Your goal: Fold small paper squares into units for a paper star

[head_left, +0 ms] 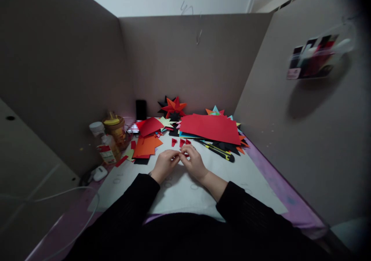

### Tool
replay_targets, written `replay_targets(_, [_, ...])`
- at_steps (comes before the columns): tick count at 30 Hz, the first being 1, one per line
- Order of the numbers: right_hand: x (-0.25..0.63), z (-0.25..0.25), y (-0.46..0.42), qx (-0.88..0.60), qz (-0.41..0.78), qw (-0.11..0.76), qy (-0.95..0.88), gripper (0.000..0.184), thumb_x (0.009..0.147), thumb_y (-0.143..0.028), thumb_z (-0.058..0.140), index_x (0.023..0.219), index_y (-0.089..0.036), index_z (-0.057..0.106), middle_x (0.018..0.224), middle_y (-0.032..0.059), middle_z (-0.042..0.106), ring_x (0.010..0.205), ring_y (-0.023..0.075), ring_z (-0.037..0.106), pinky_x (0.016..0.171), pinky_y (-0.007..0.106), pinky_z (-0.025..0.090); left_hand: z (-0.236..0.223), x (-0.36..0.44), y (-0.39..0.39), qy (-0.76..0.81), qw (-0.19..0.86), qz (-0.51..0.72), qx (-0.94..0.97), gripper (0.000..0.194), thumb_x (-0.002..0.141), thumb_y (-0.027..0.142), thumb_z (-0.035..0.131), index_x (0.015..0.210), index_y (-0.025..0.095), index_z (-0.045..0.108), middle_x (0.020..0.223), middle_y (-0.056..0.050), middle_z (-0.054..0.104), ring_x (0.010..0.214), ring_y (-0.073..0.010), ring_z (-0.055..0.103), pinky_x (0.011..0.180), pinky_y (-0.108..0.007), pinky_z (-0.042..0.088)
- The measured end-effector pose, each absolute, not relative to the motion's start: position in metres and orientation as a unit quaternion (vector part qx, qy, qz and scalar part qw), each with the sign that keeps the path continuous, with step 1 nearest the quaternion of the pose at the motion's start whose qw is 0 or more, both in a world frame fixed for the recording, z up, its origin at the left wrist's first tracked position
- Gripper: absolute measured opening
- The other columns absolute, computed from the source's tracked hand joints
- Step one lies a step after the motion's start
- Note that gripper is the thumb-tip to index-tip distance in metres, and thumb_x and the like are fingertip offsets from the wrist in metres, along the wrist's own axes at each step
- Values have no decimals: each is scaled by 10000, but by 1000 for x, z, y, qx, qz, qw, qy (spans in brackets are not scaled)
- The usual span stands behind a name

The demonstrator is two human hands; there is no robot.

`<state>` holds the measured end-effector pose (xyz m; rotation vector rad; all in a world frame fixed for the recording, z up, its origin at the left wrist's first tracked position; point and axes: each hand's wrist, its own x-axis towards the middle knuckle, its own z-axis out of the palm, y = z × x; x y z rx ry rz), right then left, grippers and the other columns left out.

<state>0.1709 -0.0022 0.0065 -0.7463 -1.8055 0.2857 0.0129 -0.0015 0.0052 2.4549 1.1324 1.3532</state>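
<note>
My left hand and my right hand meet over the white mat, fingers pinched together on a small red paper piece that is mostly hidden between them. Just beyond my fingers lie three small folded red paper pieces. Both forearms are in black sleeves.
A large red sheet tops a pile of coloured paper at the right, with a yellow-black utility knife beside it. Orange sheets, a red-and-black paper star, bottles and a jar stand left. Cardboard walls enclose the desk.
</note>
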Motion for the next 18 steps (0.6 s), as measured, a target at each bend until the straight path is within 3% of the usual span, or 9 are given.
replay_targets(11, [170, 8, -3, -327, 151, 548, -755, 62, 837, -180, 511, 791, -217, 530, 844, 45, 576, 859, 201, 552, 794, 353, 460, 10, 15, -4, 399, 96, 416, 811, 135, 830, 168, 581, 874, 175, 708, 809, -69, 725, 726, -179, 647, 691, -276, 486])
replay_targets(14, [169, 8, -1, -338, 205, 550, -736, 67, 843, -205, 503, 780, -212, 524, 837, 40, 571, 829, 186, 556, 758, 326, 466, 13, 16, -6, 405, 154, 426, 794, 156, 851, 198, 553, 853, 165, 705, 798, -59, 717, 690, -156, 631, 646, -245, 464])
replay_targets(18, [169, 9, 1, -373, 305, 570, -665, 98, 847, -280, 522, 905, -204, 545, 885, 38, 602, 798, 166, 589, 727, 305, 485, 16, 18, -6, 421, 224, 450, 755, 233, 884, 264, 507, 778, 154, 683, 743, -34, 688, 678, -140, 602, 628, -226, 438])
